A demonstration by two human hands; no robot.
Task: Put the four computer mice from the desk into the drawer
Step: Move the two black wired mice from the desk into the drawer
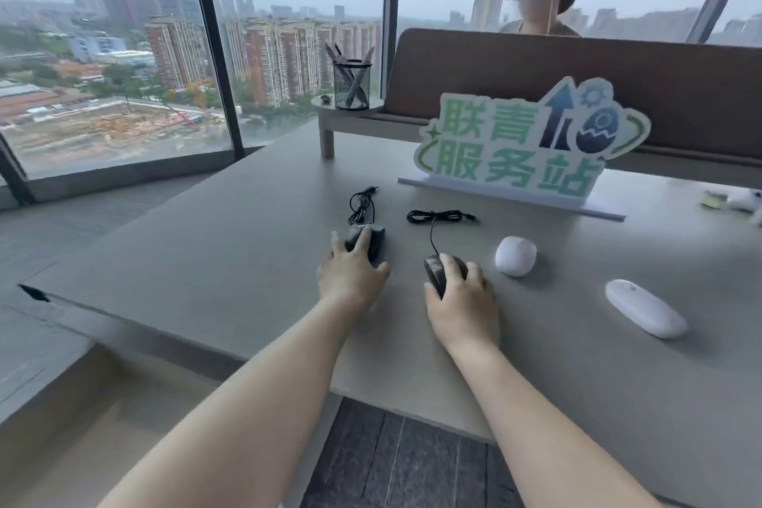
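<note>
While both hands rest at frame centre on the grey counter (206, 260), the left grip (350, 270) cups one dark corded mouse (373, 237), the right grip (462, 301) another (437, 270), their cords trailing toward the frame's top.

Left hand (350, 268) and right hand (462, 301) each atop 1 black wired mouse; 2 white mice (515, 256) beside.

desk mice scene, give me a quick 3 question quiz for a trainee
1. True or false: all four mice are black.
2. Which mouse lies nearest the desk's right end? A) the flat white mouse B) the round white mouse C) a black wired mouse
3. What stands in the mesh cup?

Key: 1. False; two black wired mice under the left hand and right hand, two white. 2. A, flat white mouse; round white mouse. 3. Pens, mesh cup.
</note>
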